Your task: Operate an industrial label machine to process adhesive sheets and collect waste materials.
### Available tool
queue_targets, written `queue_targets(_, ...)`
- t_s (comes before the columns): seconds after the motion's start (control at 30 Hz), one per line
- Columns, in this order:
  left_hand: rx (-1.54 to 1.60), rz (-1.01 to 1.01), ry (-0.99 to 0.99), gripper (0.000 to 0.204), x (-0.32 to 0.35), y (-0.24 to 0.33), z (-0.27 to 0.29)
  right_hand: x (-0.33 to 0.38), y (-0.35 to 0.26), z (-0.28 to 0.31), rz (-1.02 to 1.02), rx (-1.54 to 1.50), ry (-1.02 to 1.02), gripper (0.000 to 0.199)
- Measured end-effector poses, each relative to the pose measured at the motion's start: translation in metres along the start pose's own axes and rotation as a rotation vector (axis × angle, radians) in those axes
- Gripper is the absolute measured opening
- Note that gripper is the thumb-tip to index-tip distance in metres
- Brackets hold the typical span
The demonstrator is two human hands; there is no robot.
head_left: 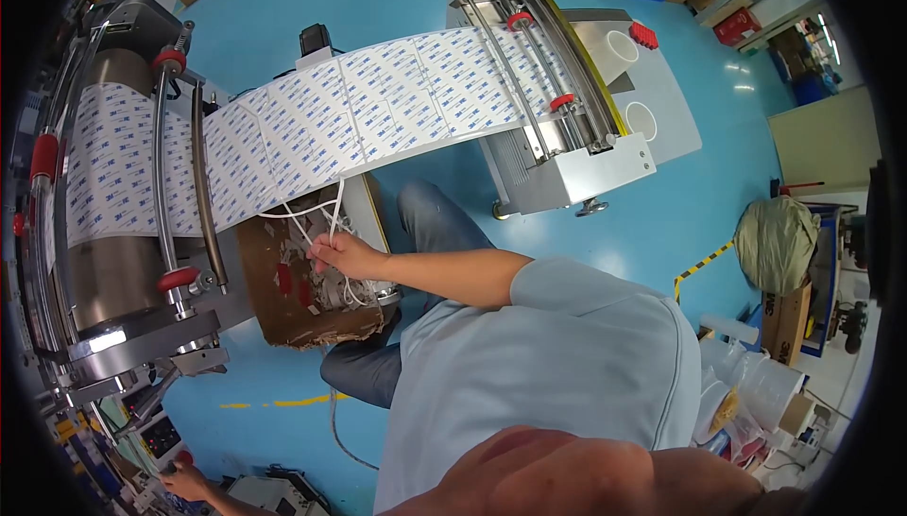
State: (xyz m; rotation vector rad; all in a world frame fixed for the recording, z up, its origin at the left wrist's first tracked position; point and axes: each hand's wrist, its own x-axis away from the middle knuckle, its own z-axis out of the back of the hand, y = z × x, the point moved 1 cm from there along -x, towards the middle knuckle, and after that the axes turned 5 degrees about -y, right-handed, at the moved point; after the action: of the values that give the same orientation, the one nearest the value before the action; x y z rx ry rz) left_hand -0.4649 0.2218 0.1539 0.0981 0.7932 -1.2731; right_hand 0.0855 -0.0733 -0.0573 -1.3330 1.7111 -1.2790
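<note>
My right hand (348,257) is closed around thin white strips (336,206), which run up to the near edge of a wide white sheet (387,91) printed with blue marks. The sheet spans between a large metal roller machine (118,275) on the left and a smaller roller unit (605,171) on the right. Below the hand stands a cardboard box (307,335) holding tangled white scraps and red bits. At the lower left, my left hand (187,481) is curled at a control panel (161,438); what its fingers grip is small and dark, and I cannot make it out.
Metal bars with red collars (177,278) stand in front of the big roller. White cardboard-like tubes (619,51) lie on a grey board beyond the smaller unit. A cable (335,431) runs over the blue floor. Bags and rolls (756,384) are heaped at the right.
</note>
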Motion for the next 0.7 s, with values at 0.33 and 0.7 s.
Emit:
queue_targets(0.33, 0.022, -0.204, -0.058, 0.073, -0.004, -0.011, -0.015, -0.004, -0.002, -0.005, 0.028, 0.005, 0.022, 0.026)
queue_targets(0.7, 0.824, -0.548, 0.296, 0.066, 0.023, 0.0, 0.032, 0.017, -0.017, -0.013, 0.074, 0.092, -0.018, 0.025)
